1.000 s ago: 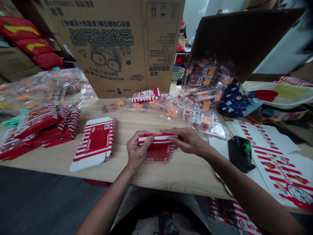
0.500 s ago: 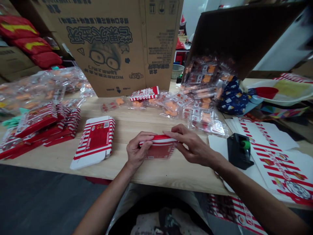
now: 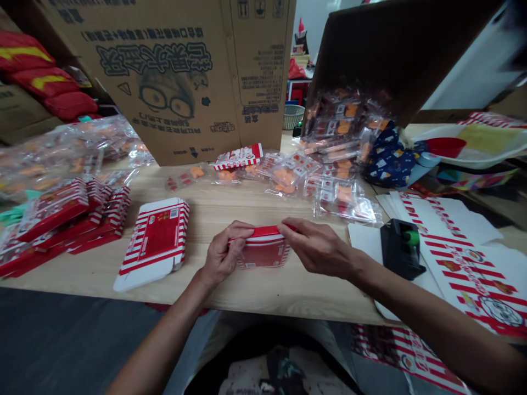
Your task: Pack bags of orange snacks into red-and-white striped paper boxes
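A red-and-white striped carton (image 3: 263, 252) stands on edge in front of me, its red end flap uppermost. My left hand (image 3: 224, 252) grips its left end, thumb on the near face and fingers along the top. At the right end, my right hand (image 3: 315, 244) has its fingers closed on the corner of the top flap. To the left lies another striped carton (image 3: 162, 227), its white flap sticking out toward me. Right of my right hand sits a black tape dispenser (image 3: 399, 249) with a green core, on flat striped card blanks (image 3: 465, 263).
Filled striped boxes (image 3: 78, 208) are stacked at the left. Clear packets with orange pieces (image 3: 284, 175) lie along the back and spill from a tipped cardboard box (image 3: 395, 49). A large printed carton (image 3: 177, 82) stands behind. A dark blue patterned bundle (image 3: 389, 156) sits at the right.
My right fingers have drawn together at the flap's right corner, where they were more spread before. The view has shifted slightly; both hands still hold the carton.
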Tool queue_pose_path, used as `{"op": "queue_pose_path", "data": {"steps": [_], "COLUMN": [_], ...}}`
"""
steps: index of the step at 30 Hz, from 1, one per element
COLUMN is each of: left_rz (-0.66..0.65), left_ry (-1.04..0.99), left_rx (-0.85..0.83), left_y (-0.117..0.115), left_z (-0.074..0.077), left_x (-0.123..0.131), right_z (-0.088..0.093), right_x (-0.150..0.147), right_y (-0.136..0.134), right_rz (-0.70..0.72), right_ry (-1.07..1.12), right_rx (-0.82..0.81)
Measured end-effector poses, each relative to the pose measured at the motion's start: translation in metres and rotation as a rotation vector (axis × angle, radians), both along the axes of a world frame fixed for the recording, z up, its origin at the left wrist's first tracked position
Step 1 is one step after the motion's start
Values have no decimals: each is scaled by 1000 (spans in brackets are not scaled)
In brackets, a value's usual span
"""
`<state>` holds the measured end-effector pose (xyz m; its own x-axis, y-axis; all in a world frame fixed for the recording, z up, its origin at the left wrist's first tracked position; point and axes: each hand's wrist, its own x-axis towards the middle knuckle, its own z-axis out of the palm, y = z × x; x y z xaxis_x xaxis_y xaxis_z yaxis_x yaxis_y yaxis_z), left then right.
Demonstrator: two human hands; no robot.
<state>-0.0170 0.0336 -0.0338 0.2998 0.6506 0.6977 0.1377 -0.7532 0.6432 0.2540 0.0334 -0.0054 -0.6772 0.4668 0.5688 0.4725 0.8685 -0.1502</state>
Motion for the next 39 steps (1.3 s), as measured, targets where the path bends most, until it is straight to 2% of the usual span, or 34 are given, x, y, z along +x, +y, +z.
{"op": "queue_pose_path", "data": {"steps": [3,6,9,12,14,15,19,21,23,25,29,34,39], "left_rz": [-15,48,79,93,161,194,212,198,204,198,175,192,104], "left_ry": [157,381,639,639,532,488,444,469,513,544,495,458,490], "left_rx": [131,207,281,424,462,469,507,517,495,474,470,420,373], "left_y": [3,2,2,8,18,23,35,36,36,37,37,33,32], "left_z": [9,33,56,62,57,53,39,38,39,41,40,40,48], "left_x": [-11,-13,1,22,37,45,75,85,90,90,90,92,88], "right_z": [-1,-2,1,3,-1,-6,-35,-50,-62,-69,-68,-75,-103], "right_x": [2,-2,-12,-7,16,35,127,162,181,188,189,187,171], "right_y": [-1,2,-1,-11,-20,-25,-54,-65,-69,-67,-63,-75,-87], "right_rz": [20,72,60,-63,-262,-410,-1189,-1368,-1402,-1388,-1290,-1203,-1300], "right_ry": [15,140,268,399,464,490,674,756,824,911,1114,1242,1203], "right_rx": [-8,-110,-191,-234,-277,-302,-501,-612,-737,-866,-978,-903,-723]}}
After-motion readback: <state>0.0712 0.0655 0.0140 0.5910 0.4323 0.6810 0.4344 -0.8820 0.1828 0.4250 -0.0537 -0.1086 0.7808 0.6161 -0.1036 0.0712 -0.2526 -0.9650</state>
